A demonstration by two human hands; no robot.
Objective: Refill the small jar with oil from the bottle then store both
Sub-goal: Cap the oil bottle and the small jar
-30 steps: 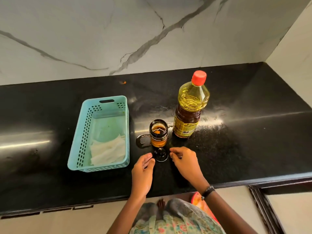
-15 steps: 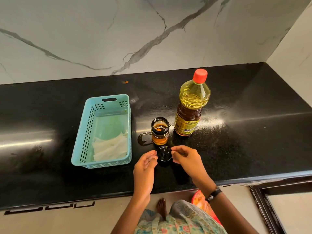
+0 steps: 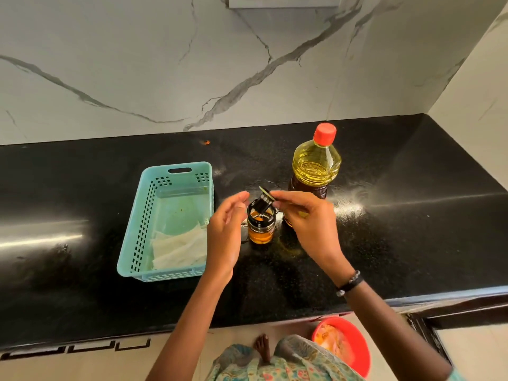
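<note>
Hands meet over the black counter point(image 3: 384, 243): left hand point(image 3: 224, 237) loosely spread and holding nothing beside the small jar point(image 3: 261, 225), right hand point(image 3: 308, 221) pinching the black lid point(image 3: 264, 200) tilted above the jar's mouth, capped oil bottle point(image 3: 314, 166) upright just behind.

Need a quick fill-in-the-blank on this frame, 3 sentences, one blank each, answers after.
1. The right hand holds the black lid tilted above the small ____.
2. The oil bottle wears a ____ cap.
3. The folded white cloth lies inside the turquoise ____.

Missing words: jar; red; basket
</note>
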